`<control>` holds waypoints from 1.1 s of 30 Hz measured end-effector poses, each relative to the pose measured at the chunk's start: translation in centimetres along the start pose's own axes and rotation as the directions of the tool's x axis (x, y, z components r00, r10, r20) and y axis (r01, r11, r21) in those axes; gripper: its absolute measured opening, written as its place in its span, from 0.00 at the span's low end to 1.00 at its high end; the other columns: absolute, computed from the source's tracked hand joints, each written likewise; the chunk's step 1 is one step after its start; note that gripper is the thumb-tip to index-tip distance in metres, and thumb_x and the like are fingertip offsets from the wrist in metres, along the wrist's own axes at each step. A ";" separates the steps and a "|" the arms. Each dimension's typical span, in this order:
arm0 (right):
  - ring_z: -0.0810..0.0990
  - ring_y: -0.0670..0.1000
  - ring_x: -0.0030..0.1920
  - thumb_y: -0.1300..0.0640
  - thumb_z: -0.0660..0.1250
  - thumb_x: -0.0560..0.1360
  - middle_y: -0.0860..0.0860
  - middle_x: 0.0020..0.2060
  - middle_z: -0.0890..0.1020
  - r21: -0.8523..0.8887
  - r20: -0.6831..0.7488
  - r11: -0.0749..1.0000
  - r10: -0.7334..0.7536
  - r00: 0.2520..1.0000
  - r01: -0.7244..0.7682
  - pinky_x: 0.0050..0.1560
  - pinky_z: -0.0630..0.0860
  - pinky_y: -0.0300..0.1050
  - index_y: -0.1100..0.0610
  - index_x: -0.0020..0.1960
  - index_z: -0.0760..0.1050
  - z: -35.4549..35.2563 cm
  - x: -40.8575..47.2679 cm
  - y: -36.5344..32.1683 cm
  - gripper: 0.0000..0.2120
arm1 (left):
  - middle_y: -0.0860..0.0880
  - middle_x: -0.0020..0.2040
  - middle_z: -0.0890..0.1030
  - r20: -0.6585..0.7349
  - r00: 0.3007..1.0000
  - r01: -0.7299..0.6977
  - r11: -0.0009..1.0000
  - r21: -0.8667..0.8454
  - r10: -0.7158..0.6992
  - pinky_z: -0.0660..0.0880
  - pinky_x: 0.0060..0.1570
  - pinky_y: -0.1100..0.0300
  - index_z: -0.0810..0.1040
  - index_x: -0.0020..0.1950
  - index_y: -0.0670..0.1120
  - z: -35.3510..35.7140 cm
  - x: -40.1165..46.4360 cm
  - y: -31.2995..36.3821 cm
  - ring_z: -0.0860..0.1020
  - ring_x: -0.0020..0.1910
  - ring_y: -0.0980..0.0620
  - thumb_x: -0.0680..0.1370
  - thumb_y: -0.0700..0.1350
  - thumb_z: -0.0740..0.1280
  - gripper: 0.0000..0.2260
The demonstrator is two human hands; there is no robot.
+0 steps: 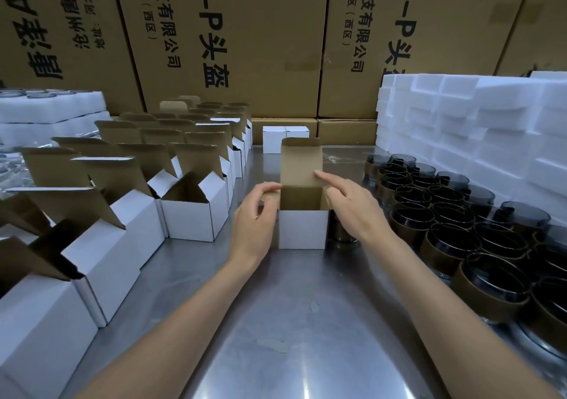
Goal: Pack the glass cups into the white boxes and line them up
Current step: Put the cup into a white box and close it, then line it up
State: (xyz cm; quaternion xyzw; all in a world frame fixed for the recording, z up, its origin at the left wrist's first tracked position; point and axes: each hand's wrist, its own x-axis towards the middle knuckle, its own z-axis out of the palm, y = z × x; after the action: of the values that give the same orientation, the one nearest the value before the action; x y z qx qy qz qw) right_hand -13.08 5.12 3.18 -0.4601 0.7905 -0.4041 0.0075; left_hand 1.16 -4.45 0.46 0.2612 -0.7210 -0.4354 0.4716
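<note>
White box (302, 228) stands on steel table (276, 322).

Steel table (276, 322) carries white boxes (190, 214), glass cups (454, 214), foam trays (475, 128).

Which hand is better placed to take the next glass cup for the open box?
Probably the right hand: the glass cups all stand on its side of the open box. The left hand is at the box's far side, by the rows of boxes.
</note>
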 end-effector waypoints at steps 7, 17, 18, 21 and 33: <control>0.70 0.53 0.63 0.49 0.50 0.79 0.46 0.63 0.71 -0.131 0.078 0.991 0.041 0.996 -0.030 0.50 0.65 0.49 0.38 0.67 0.70 -0.9 0.9 -0.2 0.20 | 0.54 0.53 0.78 0.033 0.999 -0.012 1.000 0.003 0.012 0.76 0.57 0.46 0.77 0.57 0.51 0.1 0.1 -0.2 0.76 0.56 0.52 0.81 0.41 0.57 0.11; 0.68 0.45 0.68 0.57 0.45 0.83 0.48 0.66 0.74 0.336 -0.088 0.941 -0.019 0.996 0.047 0.70 0.61 0.45 0.51 0.67 0.72 -1.8 -0.1 0.9 0.21 | 0.55 0.53 0.78 0.089 0.990 -0.123 0.985 0.119 0.113 0.68 0.47 0.75 0.75 0.54 0.55 0.3 0.1 -0.7 0.72 0.50 0.69 0.82 0.45 0.58 0.08; 0.71 0.46 0.65 0.58 0.47 0.83 0.48 0.61 0.77 0.385 -0.166 0.922 0.026 0.986 0.040 0.69 0.64 0.47 0.52 0.62 0.75 -2.1 -0.1 0.8 0.20 | 0.55 0.54 0.78 0.083 0.990 -0.121 0.987 0.109 0.113 0.68 0.47 0.74 0.75 0.56 0.55 0.3 0.0 -0.6 0.73 0.50 0.69 0.82 0.47 0.58 0.07; 0.77 0.43 0.46 0.61 0.54 0.78 0.45 0.42 0.80 0.337 -0.343 0.941 0.102 0.934 0.021 0.50 0.74 0.46 0.49 0.43 0.77 -3.1 -0.2 0.8 0.15 | 0.57 0.53 0.76 0.059 0.992 -0.115 0.992 0.057 0.112 0.68 0.47 0.68 0.72 0.60 0.58 0.2 -0.1 -0.4 0.73 0.47 0.66 0.76 0.55 0.58 0.13; 0.69 0.49 0.54 0.44 0.64 0.72 0.48 0.44 0.78 -0.358 0.120 0.934 0.034 0.992 0.012 0.50 0.71 0.48 0.42 0.39 0.73 -3.3 -0.5 1.5 0.04 | 0.51 0.72 0.67 0.332 0.942 0.050 0.998 0.034 -0.058 0.64 0.66 0.58 0.44 0.76 0.59 0.5 0.0 -1.3 0.66 0.70 0.55 0.63 0.64 0.75 0.52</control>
State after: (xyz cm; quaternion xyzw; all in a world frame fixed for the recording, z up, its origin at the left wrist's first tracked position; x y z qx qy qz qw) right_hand -15.12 7.96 4.23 -0.4735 0.8514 -0.2240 -0.0251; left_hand 0.65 -4.94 -0.75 0.2095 -0.7882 -0.4769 0.3277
